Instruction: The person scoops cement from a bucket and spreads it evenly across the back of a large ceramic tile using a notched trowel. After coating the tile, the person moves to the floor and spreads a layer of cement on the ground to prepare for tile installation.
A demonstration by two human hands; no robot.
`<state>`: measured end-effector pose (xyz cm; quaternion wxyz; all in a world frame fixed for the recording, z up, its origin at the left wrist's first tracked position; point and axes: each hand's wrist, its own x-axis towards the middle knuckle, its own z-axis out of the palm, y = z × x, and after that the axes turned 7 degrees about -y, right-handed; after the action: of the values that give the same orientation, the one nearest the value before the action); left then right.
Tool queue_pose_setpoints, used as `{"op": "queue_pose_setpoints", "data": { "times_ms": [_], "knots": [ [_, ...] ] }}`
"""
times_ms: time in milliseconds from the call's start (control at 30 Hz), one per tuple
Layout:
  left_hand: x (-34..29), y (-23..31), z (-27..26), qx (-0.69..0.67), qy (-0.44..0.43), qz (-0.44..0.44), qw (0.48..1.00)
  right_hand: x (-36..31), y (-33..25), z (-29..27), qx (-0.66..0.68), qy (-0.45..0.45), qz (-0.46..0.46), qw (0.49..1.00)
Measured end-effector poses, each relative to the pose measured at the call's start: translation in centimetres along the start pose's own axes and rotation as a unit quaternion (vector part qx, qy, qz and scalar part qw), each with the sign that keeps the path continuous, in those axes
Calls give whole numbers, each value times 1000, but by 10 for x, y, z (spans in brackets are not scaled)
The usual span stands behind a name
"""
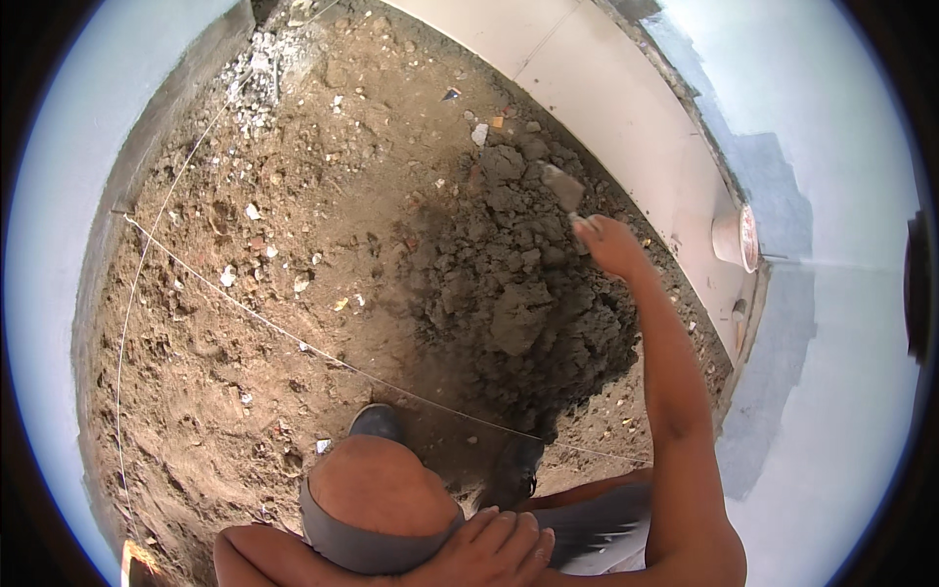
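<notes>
Ground: bare brown soil (293,210) scattered with white rubble (256,103), bordered on the right by a cream slab strip (592,83) and a light-blue wall (861,166).
String lines: a thin white string (328,357) crosses the soil, passing just in front of a shoe (377,423).
Mortar heap: clumped, damp-looking grey material (518,313) in front of the person, beside the strip.
Progress: the mortar appears already wetted and gathered; judging by its lumps, most remains unworked and unspread, and no smooth layer shows.
Right hand: fingers closed around the handle, gripping firmly (612,248).
Trowel: its blade (563,186) points away from that hand, up and left, over the heap's far right part; contact is unclear.
Left hand: back upward beside the bent knee (381,484), fingers loosely bent (494,548); with its palm hidden, I cannot tell how open it is or whether it holds anything.
Bucket: whitish, near the wall (732,240), well right of the trowel.
</notes>
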<state>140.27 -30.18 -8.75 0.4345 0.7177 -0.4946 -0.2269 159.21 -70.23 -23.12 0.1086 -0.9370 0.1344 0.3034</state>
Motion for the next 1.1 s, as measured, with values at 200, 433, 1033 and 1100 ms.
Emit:
{"op": "queue_pose_setpoints", "data": {
  "times_ms": [200, 433, 1033, 1100],
  "knots": [
    [3, -5, -3, -1, 8, 15, 1000, 2, -7, -17, 110, 136, 63, 983],
    [7, -2, 5, 33, 19, 29, 999, 10, -49, 2, -63, 11, -2, 998],
    [9, 36, 48, 114, -98, 18, 988, -117, 14, 58, -214, 46, -22, 975],
    [14, 46, 35, 140, -53, 9, 989, -78, 26, 48, -147, 102, -19, 984]
  ]
}}
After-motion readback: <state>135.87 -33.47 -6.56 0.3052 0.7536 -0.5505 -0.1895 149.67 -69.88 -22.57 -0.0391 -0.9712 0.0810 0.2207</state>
